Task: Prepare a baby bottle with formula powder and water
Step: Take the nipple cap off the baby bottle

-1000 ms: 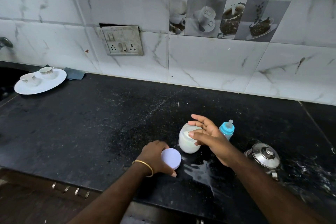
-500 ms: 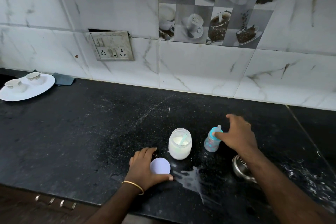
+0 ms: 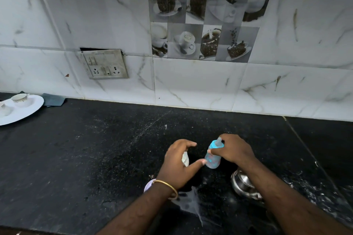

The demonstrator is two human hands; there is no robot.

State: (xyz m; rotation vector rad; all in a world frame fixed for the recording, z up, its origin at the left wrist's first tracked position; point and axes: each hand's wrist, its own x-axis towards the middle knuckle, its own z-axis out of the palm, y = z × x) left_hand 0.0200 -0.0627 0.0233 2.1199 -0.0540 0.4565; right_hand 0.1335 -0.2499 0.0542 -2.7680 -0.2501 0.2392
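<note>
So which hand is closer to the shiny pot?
Right. The right hand holds the bottle, its forearm passing just over the pot. The left hand is farther, by the jar.

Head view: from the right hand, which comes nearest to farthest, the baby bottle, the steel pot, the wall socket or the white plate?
1. Baby bottle, gripped in the right hand.
2. Steel pot, under its forearm.
3. Wall socket, back left.
4. White plate, far left.

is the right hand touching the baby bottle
Touching. The head view shows the right hand with its fingers curled round the upper part of the bottle, just under the blue cap, no gap between them.
</note>
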